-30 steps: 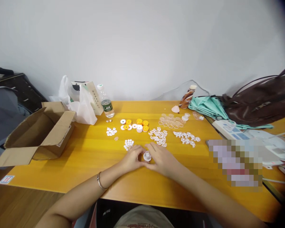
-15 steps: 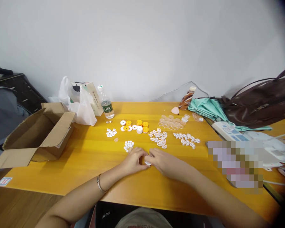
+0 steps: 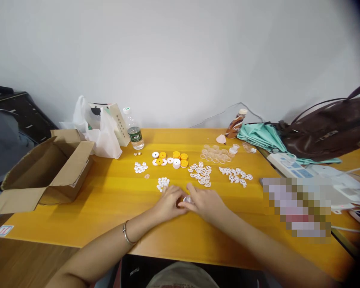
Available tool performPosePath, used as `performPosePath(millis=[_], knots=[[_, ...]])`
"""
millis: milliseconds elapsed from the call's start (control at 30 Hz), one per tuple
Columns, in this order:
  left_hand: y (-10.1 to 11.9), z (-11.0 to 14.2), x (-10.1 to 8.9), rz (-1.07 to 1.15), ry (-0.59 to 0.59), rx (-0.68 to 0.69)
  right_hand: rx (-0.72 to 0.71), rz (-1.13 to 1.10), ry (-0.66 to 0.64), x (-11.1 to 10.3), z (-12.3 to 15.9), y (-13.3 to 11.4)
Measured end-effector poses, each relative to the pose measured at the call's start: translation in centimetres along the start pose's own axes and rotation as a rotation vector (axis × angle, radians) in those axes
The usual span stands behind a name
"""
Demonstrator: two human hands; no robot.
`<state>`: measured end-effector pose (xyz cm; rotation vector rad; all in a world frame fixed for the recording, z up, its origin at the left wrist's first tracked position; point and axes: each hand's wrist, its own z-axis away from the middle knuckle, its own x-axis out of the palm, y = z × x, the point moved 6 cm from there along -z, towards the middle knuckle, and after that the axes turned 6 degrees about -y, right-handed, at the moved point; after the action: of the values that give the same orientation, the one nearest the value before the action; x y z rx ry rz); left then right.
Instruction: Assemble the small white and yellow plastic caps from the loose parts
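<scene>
My left hand (image 3: 169,203) and my right hand (image 3: 206,203) meet near the front middle of the table. Between their fingertips is a small whitish round plastic piece (image 3: 187,199), partly hidden. The left fingers curl around its near side; the right thumb and forefinger lie against it. Just beyond my left hand is a cluster of small white round caps (image 3: 163,183). White leaf-shaped openwork pieces (image 3: 200,175) lie beyond my right hand, with a second group of white pieces (image 3: 235,176) further right.
Yellow and white discs (image 3: 176,155) and clear rings (image 3: 215,153) lie further back. At left stand an open cardboard box (image 3: 63,176), a plastic bag (image 3: 106,138) and a water bottle (image 3: 136,138). A brown drink bottle (image 3: 235,126), turquoise cloth (image 3: 262,138) and brown bag (image 3: 327,130) are at right.
My right hand has shifted slightly, its thumb and forefinger spreading apart, so more of the whitish piece shows. My left hand stays almost where it was.
</scene>
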<state>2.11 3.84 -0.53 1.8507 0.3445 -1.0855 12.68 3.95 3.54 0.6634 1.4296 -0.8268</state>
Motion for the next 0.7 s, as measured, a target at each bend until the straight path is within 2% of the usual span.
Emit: performPosePath(millis=[100, 233, 333, 400, 467, 533, 600, 633, 667, 700], knots=[[-0.2, 0.0, 0.0, -0.010, -0.010, -0.001, -0.126, -0.082, -0.053, 0.4, 0.0, -0.4], [-0.7, -0.2, 0.0, 0.015, -0.021, -0.035, -0.343, -0.264, -0.051, -1.0, 0.7, -1.2], [-0.7, -0.1, 0.0, 0.039, -0.020, -0.047, -0.326, -0.371, -0.084, -2.3, 1.1, -0.6], [-0.6, 0.0, -0.1, 0.068, -0.021, -0.039, -0.295, -0.449, -0.040, -3.3, 1.2, 1.0], [-0.4, 0.0, -0.1, 0.091, -0.029, -0.029, -0.211, -0.522, 0.114, -4.7, 1.1, 4.4], [-0.3, 0.0, -0.1, 0.095, -0.043, -0.029, 0.013, -0.551, 0.334, -5.8, 1.1, 10.2], [-0.3, -0.1, -0.1, 0.088, -0.053, -0.035, 0.281, -0.504, 0.471, -6.2, 1.2, 16.5], [-0.2, -0.1, -0.1, 0.084, -0.059, -0.038, 0.439, -0.473, 0.487, -5.9, 1.3, 19.5], [-0.2, -0.1, -0.1, 0.081, -0.065, -0.040, 0.580, -0.446, 0.426, -5.1, 1.1, 22.0], [-0.2, -0.1, -0.1, 0.079, -0.070, -0.042, 0.627, -0.439, 0.390, -4.5, 0.8, 23.9]])
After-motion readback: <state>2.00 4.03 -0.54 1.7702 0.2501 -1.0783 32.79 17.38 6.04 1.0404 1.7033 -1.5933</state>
